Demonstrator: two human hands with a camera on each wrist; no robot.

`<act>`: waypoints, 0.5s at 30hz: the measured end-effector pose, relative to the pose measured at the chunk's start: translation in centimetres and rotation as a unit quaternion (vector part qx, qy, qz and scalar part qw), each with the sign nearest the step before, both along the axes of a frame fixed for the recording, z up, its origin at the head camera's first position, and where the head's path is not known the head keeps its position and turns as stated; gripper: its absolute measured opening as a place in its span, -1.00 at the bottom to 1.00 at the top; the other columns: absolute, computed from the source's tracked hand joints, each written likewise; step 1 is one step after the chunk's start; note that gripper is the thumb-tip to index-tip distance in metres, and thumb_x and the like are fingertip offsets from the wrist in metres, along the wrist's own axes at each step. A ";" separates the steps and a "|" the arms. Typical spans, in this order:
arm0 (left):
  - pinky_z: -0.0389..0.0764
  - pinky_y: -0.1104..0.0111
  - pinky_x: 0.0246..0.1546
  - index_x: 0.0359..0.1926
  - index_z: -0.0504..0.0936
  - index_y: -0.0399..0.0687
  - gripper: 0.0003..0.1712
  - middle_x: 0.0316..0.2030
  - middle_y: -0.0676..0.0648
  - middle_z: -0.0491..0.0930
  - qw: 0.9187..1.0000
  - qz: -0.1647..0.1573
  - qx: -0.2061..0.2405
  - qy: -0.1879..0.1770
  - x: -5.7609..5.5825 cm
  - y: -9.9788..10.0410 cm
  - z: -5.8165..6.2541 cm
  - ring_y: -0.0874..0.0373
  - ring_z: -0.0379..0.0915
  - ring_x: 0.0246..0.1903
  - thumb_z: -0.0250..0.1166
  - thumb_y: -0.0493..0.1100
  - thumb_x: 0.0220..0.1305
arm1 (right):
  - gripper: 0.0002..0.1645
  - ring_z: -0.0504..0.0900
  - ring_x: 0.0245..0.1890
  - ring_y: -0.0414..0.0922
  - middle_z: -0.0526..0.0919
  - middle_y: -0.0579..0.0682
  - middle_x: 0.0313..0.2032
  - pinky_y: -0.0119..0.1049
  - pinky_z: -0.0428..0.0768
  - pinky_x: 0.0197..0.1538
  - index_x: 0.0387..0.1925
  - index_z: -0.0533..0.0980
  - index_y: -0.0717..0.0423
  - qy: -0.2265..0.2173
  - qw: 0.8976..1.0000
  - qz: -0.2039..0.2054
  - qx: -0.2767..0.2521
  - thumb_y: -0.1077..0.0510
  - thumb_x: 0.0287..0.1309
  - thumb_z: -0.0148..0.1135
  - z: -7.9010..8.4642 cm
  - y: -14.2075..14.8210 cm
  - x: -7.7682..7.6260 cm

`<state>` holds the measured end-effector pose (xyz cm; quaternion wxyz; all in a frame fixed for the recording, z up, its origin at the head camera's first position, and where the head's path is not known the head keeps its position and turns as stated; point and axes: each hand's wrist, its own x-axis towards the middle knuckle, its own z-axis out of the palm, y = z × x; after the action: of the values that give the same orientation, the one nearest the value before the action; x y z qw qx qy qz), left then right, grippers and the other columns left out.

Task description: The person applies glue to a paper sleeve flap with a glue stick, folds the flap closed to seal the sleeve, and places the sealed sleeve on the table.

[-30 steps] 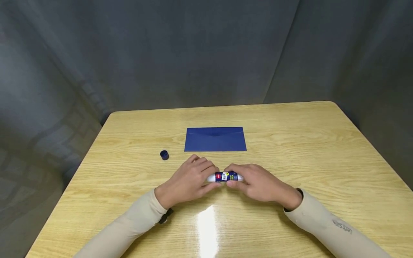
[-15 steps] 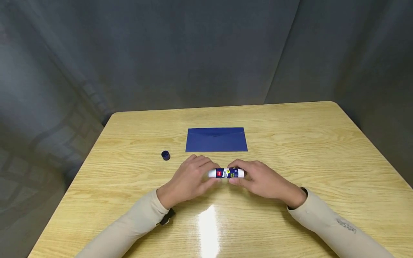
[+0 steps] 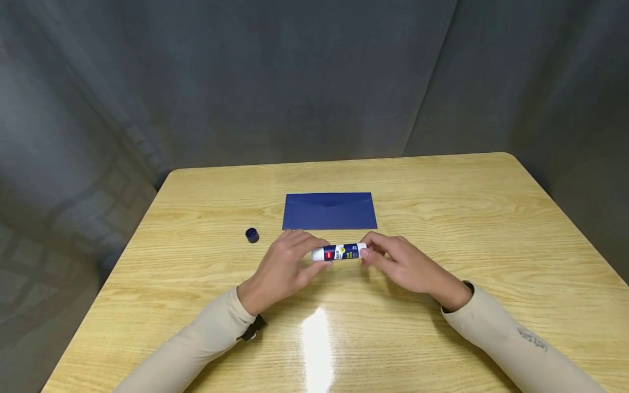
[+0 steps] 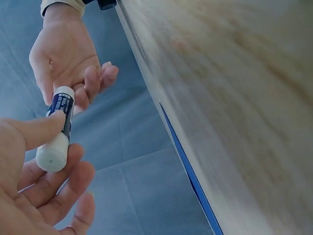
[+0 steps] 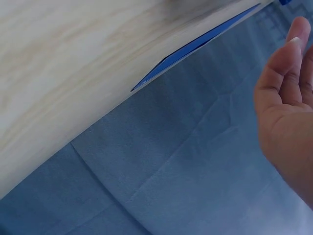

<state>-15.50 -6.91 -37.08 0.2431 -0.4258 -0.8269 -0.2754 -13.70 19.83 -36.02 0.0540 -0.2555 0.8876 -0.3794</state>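
Observation:
A glue stick (image 3: 339,251) with a white, dark blue and red label lies sideways between both hands, above the table. The left hand (image 3: 287,267) pinches its white left end between thumb and fingers; the left wrist view shows the rounded white end of the glue stick (image 4: 52,155) facing the camera. The right hand (image 3: 405,267) has its thumb and fingertips at the other end, the thumb overlapping it. In the right wrist view the right hand (image 5: 288,93) shows curled fingers, with the glue stick out of sight. Left of the hands, a dark blue cap (image 3: 252,235) rests on the table.
A dark blue envelope (image 3: 329,212) lies flap side up on the wooden table (image 3: 467,213), just beyond the hands. Grey curtains (image 3: 295,82) hang behind the table and at its sides.
The glue stick and both hands have risen a little in the head view. The right hand has shifted right towards the stick's end, so more of the label shows. Cap and envelope stay put.

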 end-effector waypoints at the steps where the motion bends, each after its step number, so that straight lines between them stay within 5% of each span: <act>1: 0.62 0.33 -0.16 -0.14 0.75 -0.10 -0.65 -0.26 -0.02 0.77 1.000 0.000 0.001 -0.001 0.0 0.0 0.0 0.17 0.66 -0.25 0.55 -0.08 0.04 | -0.69 0.54 -0.45 -0.15 0.73 -0.11 -0.36 -0.36 0.44 -0.36 -0.18 0.54 -0.02 -0.006 1.000 -0.003 -0.001 -0.02 0.55 -0.10 0.0 0.0 0.0; 15: 0.56 0.34 -0.19 -0.15 0.75 -0.11 -0.67 -0.28 -0.01 0.77 1.000 0.005 -0.008 -0.016 0.2 0.2 0.0 0.19 0.65 -0.27 0.55 -0.11 0.05 | -0.68 0.37 -0.60 -0.24 0.64 -0.07 -0.42 -0.37 0.35 -0.51 -0.19 0.51 -0.02 -0.021 1.000 -0.010 0.015 -0.07 0.54 -0.10 -0.1 -0.2 -0.1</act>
<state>-15.27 -6.71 -37.10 0.2275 -0.4190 -0.8350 -0.2748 -13.75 19.67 -36.07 0.0724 -0.2380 0.8942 -0.3722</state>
